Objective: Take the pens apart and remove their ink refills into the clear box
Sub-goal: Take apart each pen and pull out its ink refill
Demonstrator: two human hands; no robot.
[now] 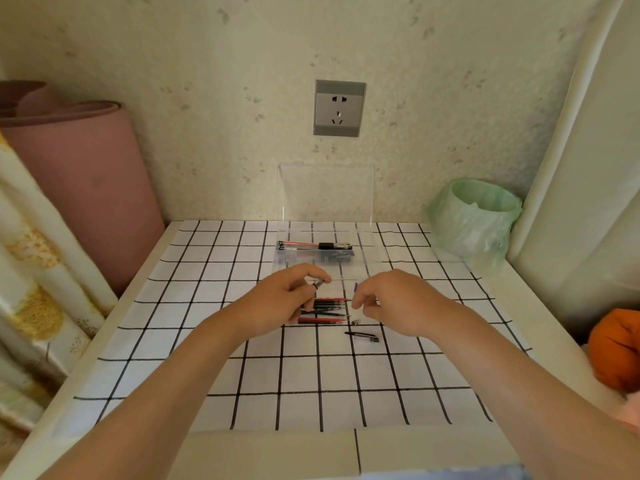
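Note:
My left hand [277, 301] pinches the tip end of a pen part [318, 283] above the checked cloth. My right hand [388, 303] is shut on a thin clear refill [343, 279] that stretches between both hands, with a bit of blue showing at my fingertips. Under my hands lie several red and black pens [325, 310] side by side. A black pen piece [362, 336] and a small metal tip [355, 322] rest nearer to me. The clear box [370, 252] sits beyond my hands, lid up against the wall, holding several red and dark refills [313, 246].
A small bin lined with a green bag [474, 220] stands at the back right. A pink rolled mat [79, 181] leans at the left. An orange object [616, 351] lies at the right edge. A wall socket [339, 108] is above the box.

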